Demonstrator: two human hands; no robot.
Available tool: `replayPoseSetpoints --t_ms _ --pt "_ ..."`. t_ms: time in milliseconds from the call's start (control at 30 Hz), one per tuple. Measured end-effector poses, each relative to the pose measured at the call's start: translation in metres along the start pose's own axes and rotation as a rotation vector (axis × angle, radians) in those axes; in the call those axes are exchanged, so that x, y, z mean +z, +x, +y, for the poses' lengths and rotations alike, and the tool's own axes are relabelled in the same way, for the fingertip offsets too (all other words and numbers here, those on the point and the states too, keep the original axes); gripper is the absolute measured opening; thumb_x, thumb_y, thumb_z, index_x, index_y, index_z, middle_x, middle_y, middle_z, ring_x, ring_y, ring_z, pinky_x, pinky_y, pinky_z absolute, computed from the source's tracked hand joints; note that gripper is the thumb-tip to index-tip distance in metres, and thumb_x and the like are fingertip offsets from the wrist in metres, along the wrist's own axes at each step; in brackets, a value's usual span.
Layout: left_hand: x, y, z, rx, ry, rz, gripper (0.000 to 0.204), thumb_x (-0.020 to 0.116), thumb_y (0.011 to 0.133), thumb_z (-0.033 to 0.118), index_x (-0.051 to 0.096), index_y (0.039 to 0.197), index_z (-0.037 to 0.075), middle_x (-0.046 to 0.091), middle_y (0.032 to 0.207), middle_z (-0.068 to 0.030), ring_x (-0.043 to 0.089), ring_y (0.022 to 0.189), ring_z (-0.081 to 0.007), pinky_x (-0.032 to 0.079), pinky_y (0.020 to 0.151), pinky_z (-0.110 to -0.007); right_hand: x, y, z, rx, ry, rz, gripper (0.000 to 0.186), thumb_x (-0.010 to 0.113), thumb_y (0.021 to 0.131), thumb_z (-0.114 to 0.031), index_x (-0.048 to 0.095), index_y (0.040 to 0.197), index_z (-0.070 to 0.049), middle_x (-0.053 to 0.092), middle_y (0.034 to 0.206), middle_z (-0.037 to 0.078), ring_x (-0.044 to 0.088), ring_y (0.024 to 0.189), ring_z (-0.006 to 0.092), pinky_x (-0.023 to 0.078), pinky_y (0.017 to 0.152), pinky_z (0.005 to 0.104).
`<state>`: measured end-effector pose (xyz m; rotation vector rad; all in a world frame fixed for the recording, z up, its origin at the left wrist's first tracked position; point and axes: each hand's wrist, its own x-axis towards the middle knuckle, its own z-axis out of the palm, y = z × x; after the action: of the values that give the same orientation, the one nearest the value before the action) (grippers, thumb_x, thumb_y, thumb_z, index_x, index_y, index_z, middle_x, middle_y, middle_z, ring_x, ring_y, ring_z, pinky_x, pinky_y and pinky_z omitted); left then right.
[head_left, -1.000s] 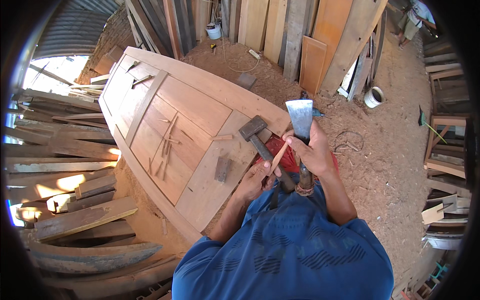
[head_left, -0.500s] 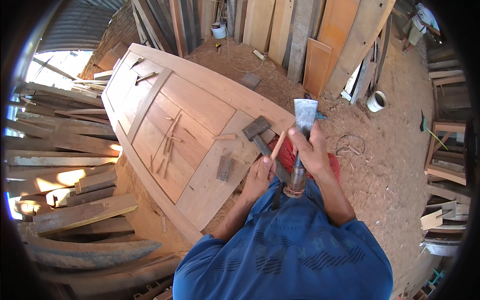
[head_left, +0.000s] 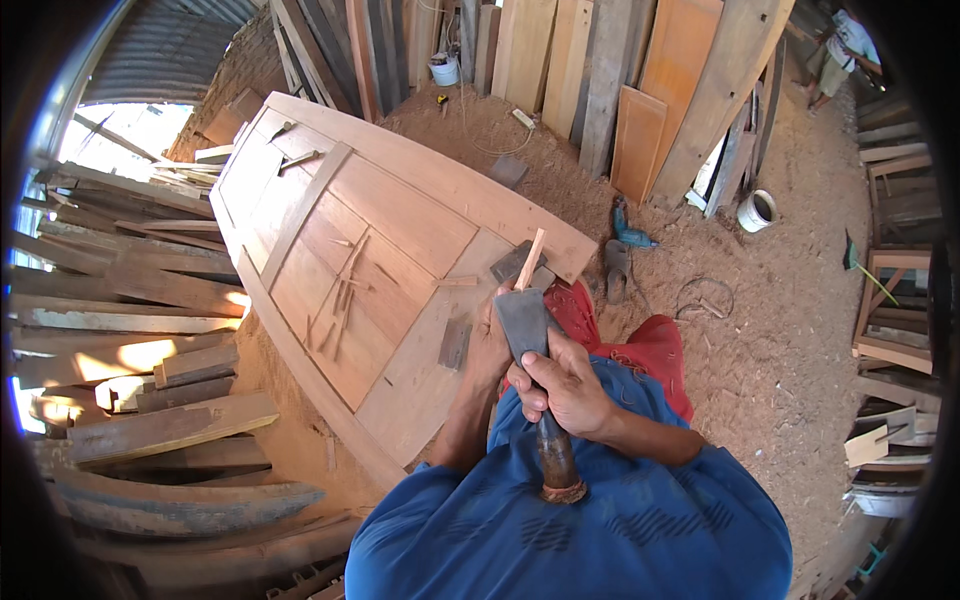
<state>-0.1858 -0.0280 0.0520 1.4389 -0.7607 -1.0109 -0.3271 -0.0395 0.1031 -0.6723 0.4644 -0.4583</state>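
Wrapping closely around the shank of a chisel (head_left: 524, 325), the right grip (head_left: 568, 388) holds it in front of the body, with the broad grey blade pointing away and the wooden handle (head_left: 557, 455) running back toward the blue shirt (head_left: 570, 545). The left grip (head_left: 485, 345) sits just behind the blade and seems to be clasping a thin stick (head_left: 532, 258); most of its fingers are hidden, so how tightly cannot be told. The stick's pale upper end rises past the cutting edge, while its lower part is out of sight.

Half a second ago the chisel stood to the right of the stick, its blade well clear. Now it has swung left and nearer the body, and the blade overlaps the stick. That appears to bring edge and wood together at one spot, though whether they touch cannot be told from this angle.

Just beyond, a mallet (head_left: 506, 265) lies on the end of a large wooden door (head_left: 415, 215), its head partly covered by the stick. The door also bears a dark block (head_left: 455, 343) near the left grip and, farther off, scattered wood scraps (head_left: 345, 290). On the floor to the right are a blue drill (head_left: 630, 236) and a white bucket (head_left: 755, 213).
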Motion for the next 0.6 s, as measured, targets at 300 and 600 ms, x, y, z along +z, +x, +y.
replayPoseSetpoints --t_ms 300,600 --pt "-0.003 -0.023 0.011 0.153 0.293 -0.105 0.042 0.032 0.108 0.028 0.060 0.098 -0.002 0.060 0.074 -0.0097 0.058 0.068 -0.0172 0.046 0.062 -0.033 -0.002 -0.011 -0.012 -0.100 -0.006 0.060 0.022 0.044 0.104 -0.019 0.042 0.124 -0.011 0.048 0.077 0.002 0.042 0.053 0.0058 0.045 0.048 0.0256" --pt "-0.006 -0.023 -0.030 -0.193 -0.555 -0.158 0.045 0.044 0.105 0.041 0.049 0.071 0.012 0.047 0.060 0.0017 0.040 0.051 -0.0100 0.030 0.048 -0.027 -0.025 -0.005 -0.034 -0.251 0.099 0.221 0.019 0.046 0.104 -0.020 0.042 0.119 -0.009 0.050 0.080 0.003 0.045 0.055 0.0059 0.046 0.050 0.0238"
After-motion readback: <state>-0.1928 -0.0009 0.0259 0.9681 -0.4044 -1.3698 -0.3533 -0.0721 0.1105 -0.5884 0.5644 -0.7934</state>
